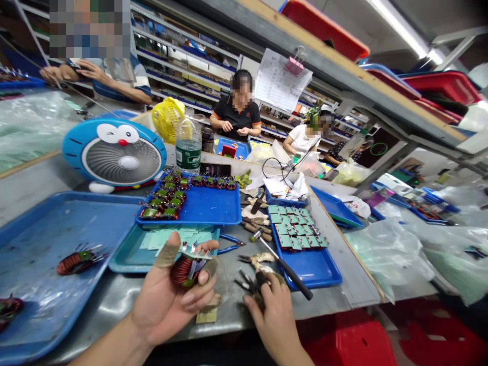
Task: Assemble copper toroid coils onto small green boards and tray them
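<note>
the left hand [171,300] is gripping a reddish wire coil [185,270] with shiny legs, and the right hand [269,310] is holding pliers [247,281].

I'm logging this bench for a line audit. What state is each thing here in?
Left hand: holding a copper-wound coil, one digit wrapped in tape
Right hand: closed on pliers
Blue tray: wound coils in rows
Second blue tray: green boards in a grid
Hammer: lying across that tray's rim
Plastic bottle: upright
</note>
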A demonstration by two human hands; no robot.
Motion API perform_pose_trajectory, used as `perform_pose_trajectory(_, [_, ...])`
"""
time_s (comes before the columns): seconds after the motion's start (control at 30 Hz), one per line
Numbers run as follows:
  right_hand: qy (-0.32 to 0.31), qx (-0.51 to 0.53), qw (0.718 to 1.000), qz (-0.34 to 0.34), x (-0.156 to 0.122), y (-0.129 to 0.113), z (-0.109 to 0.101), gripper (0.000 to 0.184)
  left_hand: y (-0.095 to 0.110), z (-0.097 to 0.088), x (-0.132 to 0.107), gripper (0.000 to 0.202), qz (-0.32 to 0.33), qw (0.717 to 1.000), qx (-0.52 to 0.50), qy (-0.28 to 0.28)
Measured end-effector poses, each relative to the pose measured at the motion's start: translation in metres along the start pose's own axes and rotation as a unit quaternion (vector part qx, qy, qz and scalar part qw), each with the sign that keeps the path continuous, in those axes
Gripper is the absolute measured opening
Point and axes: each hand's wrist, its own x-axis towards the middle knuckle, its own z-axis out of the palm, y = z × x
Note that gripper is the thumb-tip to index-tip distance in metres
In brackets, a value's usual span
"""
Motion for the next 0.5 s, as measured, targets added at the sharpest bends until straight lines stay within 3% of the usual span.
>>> perform_pose_trajectory(0.07, [0.023,0.038,0.999,0.000,0.003,-0.012,-0.011,0.025,-0.001,0.001,-0.001,0.066,0.004,1.000,0.012,-0.006])
perform_pose_trajectory(0.13, [0.034,0.090,0.995,-0.019,0.008,-0.031,-0.027,0.042,-0.003,0.002,-0.001,0.073,0.004,0.999,0.035,0.009])
perform_pose_trajectory(0.23, [0.036,0.155,0.984,-0.074,0.021,-0.065,-0.048,0.064,-0.009,0.004,0.002,0.082,0.000,0.991,0.110,0.082])
perform_pose_trajectory(0.33, [0.042,0.173,0.977,-0.120,0.040,-0.094,-0.056,0.082,-0.015,0.005,0.004,0.082,-0.002,0.970,0.192,0.146])
perform_pose_trajectory(0.4, [0.037,0.168,0.976,-0.135,0.052,-0.106,-0.054,0.079,-0.017,0.003,0.005,0.079,-0.008,0.964,0.217,0.153])
perform_pose_trajectory(0.5, [0.036,0.231,0.967,-0.104,0.059,-0.115,-0.045,0.048,-0.018,-0.007,-0.001,0.079,-0.010,0.964,0.234,0.125])
